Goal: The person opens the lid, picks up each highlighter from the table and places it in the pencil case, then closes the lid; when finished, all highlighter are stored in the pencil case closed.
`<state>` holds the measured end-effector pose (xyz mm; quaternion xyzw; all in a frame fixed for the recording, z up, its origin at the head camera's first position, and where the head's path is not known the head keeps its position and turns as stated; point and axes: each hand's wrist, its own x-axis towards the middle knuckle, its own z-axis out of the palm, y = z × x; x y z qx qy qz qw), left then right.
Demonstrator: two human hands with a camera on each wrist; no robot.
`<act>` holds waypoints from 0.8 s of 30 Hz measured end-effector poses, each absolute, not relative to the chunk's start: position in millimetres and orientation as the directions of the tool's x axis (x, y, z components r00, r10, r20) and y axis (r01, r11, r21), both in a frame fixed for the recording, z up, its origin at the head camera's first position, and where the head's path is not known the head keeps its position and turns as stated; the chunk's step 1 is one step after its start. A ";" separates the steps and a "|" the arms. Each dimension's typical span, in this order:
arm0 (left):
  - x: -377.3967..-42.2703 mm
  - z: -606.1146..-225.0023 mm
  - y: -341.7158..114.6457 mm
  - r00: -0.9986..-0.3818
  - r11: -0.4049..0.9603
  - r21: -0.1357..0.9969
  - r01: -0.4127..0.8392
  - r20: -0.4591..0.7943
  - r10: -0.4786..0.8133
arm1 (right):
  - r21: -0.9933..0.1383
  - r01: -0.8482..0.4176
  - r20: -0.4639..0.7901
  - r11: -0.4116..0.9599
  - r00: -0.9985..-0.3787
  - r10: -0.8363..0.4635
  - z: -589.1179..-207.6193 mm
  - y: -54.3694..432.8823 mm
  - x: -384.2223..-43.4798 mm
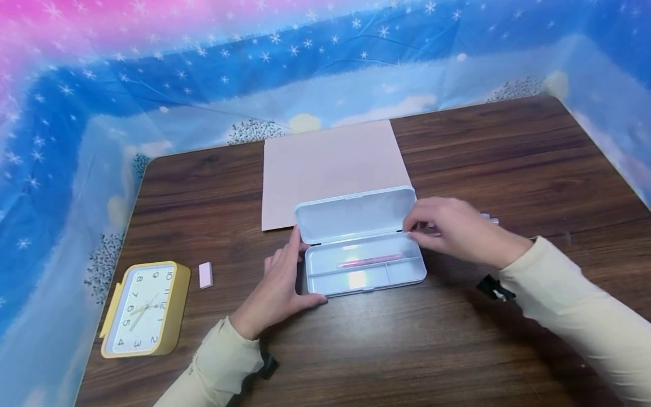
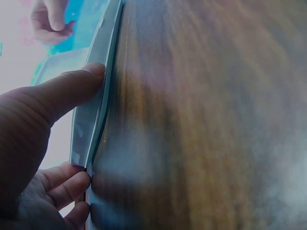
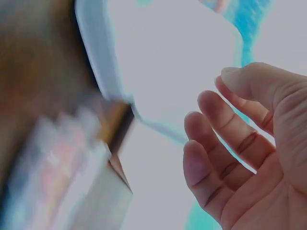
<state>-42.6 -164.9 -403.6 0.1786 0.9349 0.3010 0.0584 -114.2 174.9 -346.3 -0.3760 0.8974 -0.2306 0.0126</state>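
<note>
A white pencil case lies with its lid raised, hinged at the back. Inside is a pink pen, lying lengthwise along a divider. My left hand grips the case's left end, its thumb on the front wall and the fingers round the end. At the right end of the case, by the hinge, my right hand hovers. Its loosely bent fingers hold nothing in the right wrist view.
Under the lid's back edge lies a pale pink sheet. A white eraser and a yellow clock sit on the left. Partly hidden behind my right hand is a bundle of slim things, blurred in the right wrist view.
</note>
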 end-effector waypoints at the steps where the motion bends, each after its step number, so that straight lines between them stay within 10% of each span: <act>1: -42.8 -403.5 -164.9 -0.929 0.754 0.586 0.298 -0.003 0.370 | -0.415 -0.667 0.168 0.619 -0.725 -0.668 -341.1 180.7 -115.6; 11: -42.0 -403.5 -164.2 -0.931 0.744 0.604 0.287 -0.009 0.366 | -0.392 -0.482 0.068 0.783 -0.864 -0.498 -345.9 245.0 -154.8; 24: -42.6 -403.6 -164.6 -0.931 0.741 0.604 0.294 0.006 0.365 | -0.387 -0.463 -0.025 0.797 -0.859 -0.511 -387.2 271.0 -163.5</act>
